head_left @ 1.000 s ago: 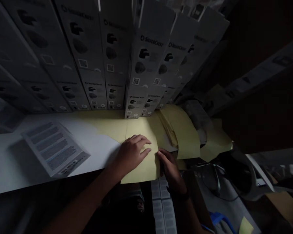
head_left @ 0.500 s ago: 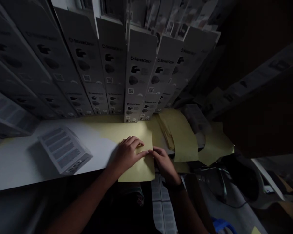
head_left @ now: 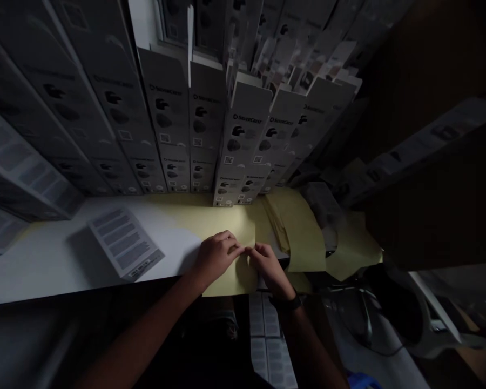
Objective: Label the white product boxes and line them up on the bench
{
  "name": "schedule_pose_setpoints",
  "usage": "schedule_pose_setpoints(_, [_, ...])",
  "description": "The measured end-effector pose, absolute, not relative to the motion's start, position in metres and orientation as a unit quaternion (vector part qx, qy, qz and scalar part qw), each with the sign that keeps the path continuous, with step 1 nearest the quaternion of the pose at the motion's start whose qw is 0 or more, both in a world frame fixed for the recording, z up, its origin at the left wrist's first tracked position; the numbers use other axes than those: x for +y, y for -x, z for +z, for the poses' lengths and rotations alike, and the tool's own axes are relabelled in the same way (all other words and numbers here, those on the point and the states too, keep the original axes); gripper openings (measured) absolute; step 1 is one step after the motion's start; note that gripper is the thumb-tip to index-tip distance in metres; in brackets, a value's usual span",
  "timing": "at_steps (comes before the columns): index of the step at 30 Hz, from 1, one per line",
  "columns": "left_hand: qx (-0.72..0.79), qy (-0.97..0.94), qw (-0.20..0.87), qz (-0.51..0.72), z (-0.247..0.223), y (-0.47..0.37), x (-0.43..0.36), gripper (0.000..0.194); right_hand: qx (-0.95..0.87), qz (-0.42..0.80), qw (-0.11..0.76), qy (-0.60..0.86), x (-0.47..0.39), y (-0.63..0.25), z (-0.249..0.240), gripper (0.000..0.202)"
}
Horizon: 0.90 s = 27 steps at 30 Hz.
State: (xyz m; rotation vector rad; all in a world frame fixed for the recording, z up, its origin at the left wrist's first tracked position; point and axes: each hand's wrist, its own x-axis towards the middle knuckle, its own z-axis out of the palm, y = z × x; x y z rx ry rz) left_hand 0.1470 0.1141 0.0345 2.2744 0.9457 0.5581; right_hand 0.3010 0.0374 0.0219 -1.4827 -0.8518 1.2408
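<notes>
Both hands pinched the near right edge of a flat pale-yellow paper envelope (head_left: 230,270) lying on the white table (head_left: 44,265): the left hand (head_left: 216,256) curled on top, the right hand (head_left: 267,265) gripping just beside it, fingertips meeting.

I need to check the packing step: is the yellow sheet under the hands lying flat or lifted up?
Flat. The yellow sheet lies on the white table; left hand and right hand pinch its right edge.
</notes>
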Motion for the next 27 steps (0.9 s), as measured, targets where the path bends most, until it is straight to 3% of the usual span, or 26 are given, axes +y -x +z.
schedule_pose_setpoints(8, [0.416, -0.879, 0.201, 0.113, 0.042, -0.155, 0.102, 0.028, -0.34, 0.487, 0.49, 0.638, 0.042, -0.296, 0.019, 0.031])
schedule_pose_setpoints(27, [0.384, -0.836, 0.301, 0.25, 0.027, -0.147, 0.119, 0.014, -0.375, 0.447, 0.485, 0.652, 0.042, -0.294, 0.023, 0.036])
